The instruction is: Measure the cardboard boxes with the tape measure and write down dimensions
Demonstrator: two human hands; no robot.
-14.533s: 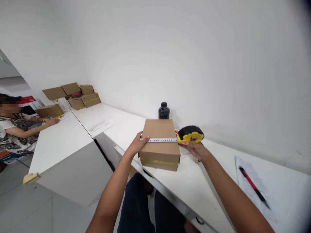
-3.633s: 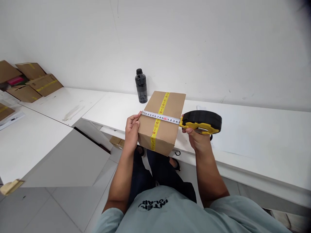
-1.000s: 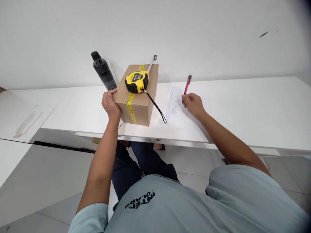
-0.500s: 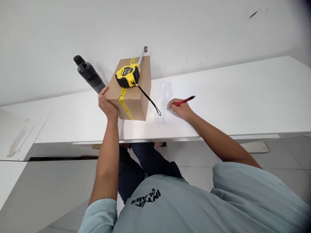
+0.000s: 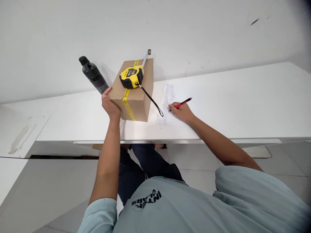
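**L hand on box, R hand writing w/ pen**

L hand [image 5: 110, 105] is wrapped round the near-left corner of the cardboard box [image 5: 139, 97], grip clamped on it. The box sits on the white tabletop [image 5: 243, 94], close to the wall. A strip of yellow tape [image 5: 128, 105] runs over its top & down the front face.

The tape measure [image 5: 131, 77], yellow & black, lies on top of the box w/ neither hand on it. Its blade sticks out twd the wall, w/ the hook end [image 5: 149, 51] past the box's far edge. Its black strap [image 5: 153, 102] hangs off the right side of the box, & the loop reaches down by the paper.

R hand [image 5: 181, 112] is just right of the box, low on the tabletop, w/ its grip pinched together on a red pen [image 5: 183, 103]. The pen tip is down on a sheet of paper [image 5: 167, 97], which lies flat btwn box & R hand. The sheet has rows of writing, too small to read.

A black bottle [image 5: 93, 74] stands behind & left of the box, by the wall. It is near the L hand but apart from it.
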